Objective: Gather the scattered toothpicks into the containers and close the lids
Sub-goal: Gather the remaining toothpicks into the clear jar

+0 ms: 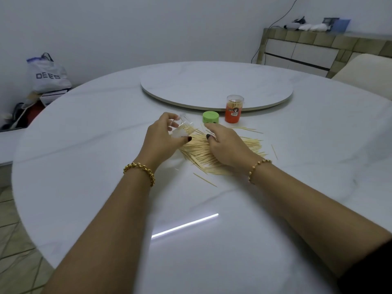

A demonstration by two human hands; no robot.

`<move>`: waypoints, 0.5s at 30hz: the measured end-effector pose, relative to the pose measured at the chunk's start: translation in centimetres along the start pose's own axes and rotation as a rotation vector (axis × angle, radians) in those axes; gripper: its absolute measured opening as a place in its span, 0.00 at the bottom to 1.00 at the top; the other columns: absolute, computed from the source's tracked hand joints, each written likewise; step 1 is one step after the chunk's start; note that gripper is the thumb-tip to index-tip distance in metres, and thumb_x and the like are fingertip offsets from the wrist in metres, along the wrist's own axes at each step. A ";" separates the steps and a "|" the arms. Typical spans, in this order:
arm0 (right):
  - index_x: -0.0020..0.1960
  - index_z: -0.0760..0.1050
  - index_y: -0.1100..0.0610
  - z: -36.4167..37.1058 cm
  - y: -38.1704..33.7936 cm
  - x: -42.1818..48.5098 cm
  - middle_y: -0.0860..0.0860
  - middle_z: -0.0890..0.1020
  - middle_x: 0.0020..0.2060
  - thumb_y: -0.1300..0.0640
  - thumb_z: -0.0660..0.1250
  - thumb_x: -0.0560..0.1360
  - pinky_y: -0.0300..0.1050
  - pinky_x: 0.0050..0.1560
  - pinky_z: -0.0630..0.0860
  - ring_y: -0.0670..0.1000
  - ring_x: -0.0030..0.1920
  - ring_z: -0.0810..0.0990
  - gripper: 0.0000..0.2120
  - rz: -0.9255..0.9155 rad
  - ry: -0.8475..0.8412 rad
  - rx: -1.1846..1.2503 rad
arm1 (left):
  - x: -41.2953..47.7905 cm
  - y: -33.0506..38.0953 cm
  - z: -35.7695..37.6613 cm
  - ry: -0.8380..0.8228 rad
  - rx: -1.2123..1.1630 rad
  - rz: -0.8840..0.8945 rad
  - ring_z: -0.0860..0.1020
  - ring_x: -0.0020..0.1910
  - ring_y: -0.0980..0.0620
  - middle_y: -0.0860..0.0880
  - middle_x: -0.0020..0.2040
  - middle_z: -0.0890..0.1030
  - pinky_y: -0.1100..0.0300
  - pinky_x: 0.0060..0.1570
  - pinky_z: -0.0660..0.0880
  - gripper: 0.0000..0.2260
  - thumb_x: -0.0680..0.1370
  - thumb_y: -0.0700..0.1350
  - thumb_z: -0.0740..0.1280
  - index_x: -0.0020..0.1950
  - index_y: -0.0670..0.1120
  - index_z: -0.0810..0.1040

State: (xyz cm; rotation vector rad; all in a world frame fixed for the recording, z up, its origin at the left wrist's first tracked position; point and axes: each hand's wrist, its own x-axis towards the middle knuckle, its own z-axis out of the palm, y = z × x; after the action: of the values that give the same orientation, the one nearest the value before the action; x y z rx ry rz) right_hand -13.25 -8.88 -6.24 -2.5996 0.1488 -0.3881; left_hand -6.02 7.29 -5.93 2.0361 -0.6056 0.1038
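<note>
A: Biggest first?

B: Round white counter (84, 145), glossy, probably slick under thin wood. Raised disc (212, 81) at upper centre.

A: And the picks?

B: Heaped in a pile (199, 153) at mid-frame, mostly lying parallel, under and around the right hand (227, 147). Light, stiff and thin by the look. Likely to roll, to snap if bent, to prick at the tips. Best squared up and pinched as a bundle across the middle, not taken singly.

A: Hands?

B: Left hand (161, 136) curled round a clear jar (180, 128), tipped over with its mouth toward the pile, some picks inside. Smooth plastic, so gripped round the wall. Right hand laid palm down on the heap, fingers bent. Impossible to say whether any picks are pinched beneath.

A: Other pieces?

B: Red jar (233, 111) upright just in front of the disc, packed with picks, lid hard to make out. Green lid (210, 117) just left of it, flat on the counter.

A: Smallest?

B: Strays (204, 179) below the pile and off to its right. Hard to nip flat; easier slid back with a fingertip.
</note>
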 end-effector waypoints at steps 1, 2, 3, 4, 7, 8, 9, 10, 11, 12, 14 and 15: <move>0.69 0.68 0.59 0.0 -0.1 0.4 0.55 0.72 0.67 0.59 0.55 0.80 0.50 0.68 0.64 0.55 0.66 0.70 0.18 -0.002 -0.031 -0.053 | 0.1 -0.2 -0.2 0.010 0.009 -0.010 0.73 0.55 0.54 0.52 0.55 0.77 0.66 0.45 0.69 0.22 0.70 0.45 0.76 0.60 0.49 0.71; 0.69 0.68 0.58 0.1 -0.2 0.8 0.54 0.73 0.67 0.59 0.55 0.80 0.52 0.69 0.63 0.55 0.66 0.70 0.18 -0.006 -0.061 -0.101 | 0.2 -0.4 -0.3 0.018 0.012 -0.022 0.73 0.55 0.54 0.52 0.55 0.77 0.64 0.47 0.69 0.22 0.70 0.45 0.76 0.60 0.49 0.71; 0.67 0.69 0.58 0.4 -0.4 1.3 0.54 0.73 0.66 0.57 0.56 0.80 0.54 0.70 0.62 0.54 0.66 0.69 0.17 -0.014 -0.091 -0.145 | 0.2 -0.6 -0.5 0.025 0.009 -0.034 0.73 0.55 0.54 0.52 0.55 0.77 0.63 0.48 0.68 0.22 0.70 0.45 0.76 0.60 0.49 0.71; 0.67 0.70 0.58 0.7 -0.5 1.7 0.53 0.74 0.65 0.54 0.57 0.79 0.55 0.69 0.62 0.54 0.66 0.69 0.17 -0.024 -0.118 -0.185 | 0.2 -0.7 -0.7 0.028 0.003 -0.043 0.73 0.55 0.54 0.51 0.55 0.76 0.63 0.49 0.68 0.22 0.70 0.45 0.76 0.59 0.49 0.71; 0.62 0.72 0.54 2.1 -1.1 2.7 0.51 0.76 0.59 0.40 0.57 0.75 0.58 0.64 0.67 0.55 0.62 0.71 0.23 -0.029 -0.150 -0.248 | 0.3 -0.9 -1.2 0.019 0.003 -0.056 0.73 0.55 0.54 0.51 0.55 0.76 0.64 0.48 0.67 0.21 0.70 0.45 0.76 0.58 0.50 0.70; 0.60 0.72 0.54 2.6 -1.4 3.0 0.51 0.76 0.57 0.36 0.56 0.74 0.58 0.62 0.68 0.55 0.61 0.72 0.26 -0.028 -0.146 -0.251 | 0.3 -0.9 -1.4 0.021 0.004 -0.060 0.73 0.55 0.54 0.51 0.55 0.76 0.64 0.48 0.67 0.21 0.71 0.45 0.75 0.58 0.49 0.70; 0.59 0.72 0.54 3.0 -1.5 3.1 0.51 0.76 0.57 0.33 0.56 0.73 0.59 0.62 0.67 0.55 0.61 0.71 0.28 -0.023 -0.146 -0.261 | 0.3 -0.9 -1.5 0.023 0.002 -0.064 0.73 0.55 0.54 0.51 0.55 0.76 0.64 0.48 0.67 0.21 0.71 0.45 0.75 0.59 0.49 0.70; 0.59 0.72 0.55 3.5 -1.7 3.3 0.51 0.75 0.58 0.31 0.55 0.72 0.59 0.63 0.66 0.54 0.62 0.71 0.30 -0.023 -0.150 -0.280 | 0.3 -0.9 -1.6 0.026 0.000 -0.071 0.73 0.55 0.54 0.52 0.55 0.76 0.63 0.49 0.68 0.22 0.71 0.45 0.75 0.60 0.49 0.70; 0.60 0.71 0.55 3.9 -1.8 3.4 0.51 0.74 0.60 0.30 0.54 0.72 0.59 0.64 0.65 0.54 0.63 0.70 0.32 -0.029 -0.155 -0.302 | 0.3 -1.0 -1.7 0.031 -0.003 -0.077 0.73 0.55 0.54 0.52 0.55 0.76 0.63 0.49 0.68 0.22 0.71 0.45 0.75 0.61 0.49 0.70; 0.62 0.70 0.55 4.1 -1.9 3.5 0.52 0.73 0.62 0.29 0.54 0.72 0.59 0.65 0.64 0.54 0.65 0.68 0.34 -0.036 -0.162 -0.321 | 0.4 -1.0 -1.7 0.035 -0.006 -0.082 0.73 0.54 0.55 0.52 0.55 0.76 0.63 0.49 0.67 0.23 0.70 0.45 0.75 0.61 0.49 0.70; 0.67 0.67 0.56 4.5 -1.9 3.6 0.53 0.69 0.68 0.29 0.52 0.72 0.59 0.69 0.60 0.54 0.69 0.65 0.37 -0.037 -0.182 -0.354 | 0.5 -1.0 -1.8 0.035 -0.010 -0.086 0.73 0.54 0.55 0.52 0.55 0.76 0.63 0.49 0.67 0.23 0.70 0.45 0.76 0.61 0.49 0.70; 0.69 0.66 0.56 4.5 -1.7 3.6 0.54 0.67 0.70 0.30 0.51 0.73 0.59 0.70 0.59 0.54 0.71 0.63 0.36 -0.031 -0.186 -0.360 | 0.5 -1.0 -1.8 0.031 -0.011 -0.085 0.73 0.54 0.55 0.52 0.55 0.76 0.63 0.50 0.67 0.23 0.70 0.46 0.76 0.61 0.49 0.70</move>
State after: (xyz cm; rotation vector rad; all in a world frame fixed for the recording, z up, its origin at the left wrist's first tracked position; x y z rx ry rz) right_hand -8.42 -5.96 -8.28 -2.9788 0.1230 -0.1372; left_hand -4.82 8.96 -5.62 2.0433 -0.4982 0.0813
